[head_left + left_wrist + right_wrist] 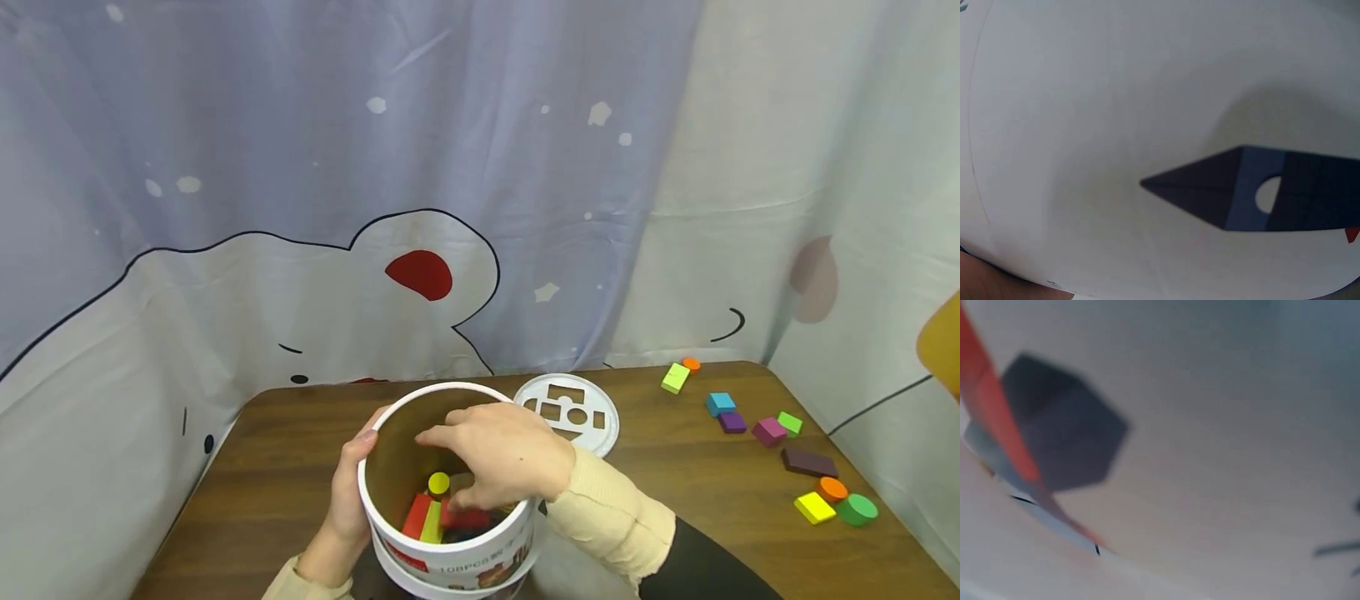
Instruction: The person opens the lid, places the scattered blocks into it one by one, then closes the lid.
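A round white bucket [459, 563] with a printed label stands at the table's near edge in the head view. My left hand [347, 493] grips its left side, thumb at the rim. Over the opening, my right hand [517, 452] reaches in with its fingers spread and loosely bent, the fingertips partly inside. Down in the bucket lie a yellow round block [438, 483], a red block [416, 517], a yellow-green block [432, 523] and darker pieces, partly hidden by the hand. Pale surfaces with dark and red print fill both wrist views, blurred in the right one.
Behind the bucket lies a white lid [600, 398] with shaped cut-outs. Several loose blocks are scattered along the right side of the wooden table [660, 467], among them a blue block [721, 404], a dark brown block [809, 462] and a green round block [857, 509]. A printed curtain [300, 167] hangs behind.
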Demonstrator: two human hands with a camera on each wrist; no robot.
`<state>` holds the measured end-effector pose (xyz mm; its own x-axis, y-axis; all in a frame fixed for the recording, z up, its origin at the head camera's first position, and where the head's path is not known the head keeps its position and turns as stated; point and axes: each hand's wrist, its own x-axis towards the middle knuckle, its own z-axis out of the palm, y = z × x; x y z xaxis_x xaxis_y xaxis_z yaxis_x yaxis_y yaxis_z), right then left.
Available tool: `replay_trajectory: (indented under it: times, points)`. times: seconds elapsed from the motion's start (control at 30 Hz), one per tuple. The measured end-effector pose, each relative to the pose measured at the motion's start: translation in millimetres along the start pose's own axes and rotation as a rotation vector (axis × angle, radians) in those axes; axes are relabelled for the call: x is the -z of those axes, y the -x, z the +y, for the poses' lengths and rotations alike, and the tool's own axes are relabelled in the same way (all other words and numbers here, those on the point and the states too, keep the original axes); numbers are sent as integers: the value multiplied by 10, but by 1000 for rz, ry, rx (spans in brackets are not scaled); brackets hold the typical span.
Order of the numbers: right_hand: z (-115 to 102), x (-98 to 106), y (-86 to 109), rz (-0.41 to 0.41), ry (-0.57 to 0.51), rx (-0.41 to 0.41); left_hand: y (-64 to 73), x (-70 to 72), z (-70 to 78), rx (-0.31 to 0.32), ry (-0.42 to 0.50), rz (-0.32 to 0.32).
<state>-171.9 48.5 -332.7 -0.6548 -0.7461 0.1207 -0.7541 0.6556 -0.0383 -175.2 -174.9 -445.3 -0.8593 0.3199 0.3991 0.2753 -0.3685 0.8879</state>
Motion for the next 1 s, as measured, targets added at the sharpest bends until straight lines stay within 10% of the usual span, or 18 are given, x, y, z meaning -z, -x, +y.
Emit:
replay_trajectory:
  times: [0.43,0.73,1.0]
  points:
    - [84,8,59,239,-318,37,-1,-25,34,7,3,3]
    - [120,-14,103,300,-380,46,10,-16,29,25,-40,30]
    - [270,-60,368,525,-437,85,2,-11,16,-4,-41,25]
